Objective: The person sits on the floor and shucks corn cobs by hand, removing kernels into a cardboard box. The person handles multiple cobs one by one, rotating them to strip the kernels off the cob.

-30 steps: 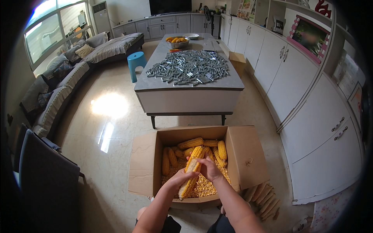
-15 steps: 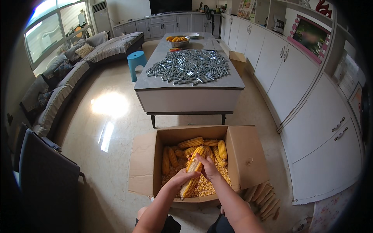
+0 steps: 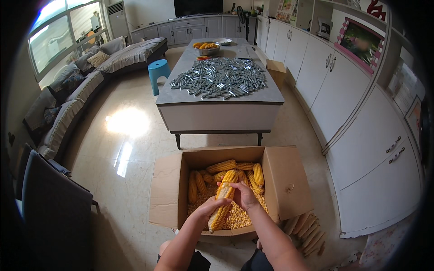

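Over an open cardboard box (image 3: 165, 189), an ear of corn (image 3: 219, 217) is tilted, its upper end pointing away from me. My left hand (image 3: 212, 206) wraps round its middle from the left. On the other side, my right hand (image 3: 244, 195) grips the ear higher up, its thumb pressed on the kernels. A pale strip along the ear's middle shows bare cob where kernels are gone. Loose yellow kernels (image 3: 238, 217) cover the bottom of the box. Several whole ears (image 3: 221, 166) lie along its far side and left side.
Bare cobs (image 3: 307, 232) lie on the floor right of the box. Beyond it stands a grey table (image 3: 266, 95) covered with small metal cylinders (image 3: 221, 77), with a metal bowl (image 3: 206, 50) of corn further back. A blue stool (image 3: 159, 70) and a dark chair (image 3: 54, 203) are at left.
My right thumb has moved slightly down along the ear toward me. The pale bare strip looks a little different, and both hands keep their hold.
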Demonstrator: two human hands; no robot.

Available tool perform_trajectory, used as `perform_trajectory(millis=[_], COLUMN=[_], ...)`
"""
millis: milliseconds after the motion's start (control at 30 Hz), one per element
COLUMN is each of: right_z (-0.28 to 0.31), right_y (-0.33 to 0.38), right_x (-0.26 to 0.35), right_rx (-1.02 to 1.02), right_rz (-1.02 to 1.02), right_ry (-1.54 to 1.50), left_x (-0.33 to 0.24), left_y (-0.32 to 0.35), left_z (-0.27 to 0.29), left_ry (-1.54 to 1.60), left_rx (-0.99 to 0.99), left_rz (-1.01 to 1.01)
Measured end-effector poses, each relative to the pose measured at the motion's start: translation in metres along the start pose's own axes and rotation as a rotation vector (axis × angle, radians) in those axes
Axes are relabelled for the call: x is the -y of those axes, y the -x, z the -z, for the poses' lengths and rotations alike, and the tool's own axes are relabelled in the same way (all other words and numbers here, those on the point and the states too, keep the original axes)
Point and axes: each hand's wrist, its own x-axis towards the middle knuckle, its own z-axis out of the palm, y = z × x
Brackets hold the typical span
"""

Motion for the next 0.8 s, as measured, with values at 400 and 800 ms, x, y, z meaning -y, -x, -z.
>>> perform_trajectory(millis=[400, 800], right_z=[0.025, 0.018], right_y=[-0.012, -0.005], right_x=[-0.018, -0.012], right_rx=[-0.18, -0.031], right_rz=[0.151, 0.129], right_ry=[0.35, 0.274], left_x=[0.002, 0.003], left_y=[-0.002, 0.0], left_z=[-0.012, -0.007], left_ry=[-0.199, -0.132], left_rx=[-0.054, -0.051], left_rz=[-0.069, -0.055])
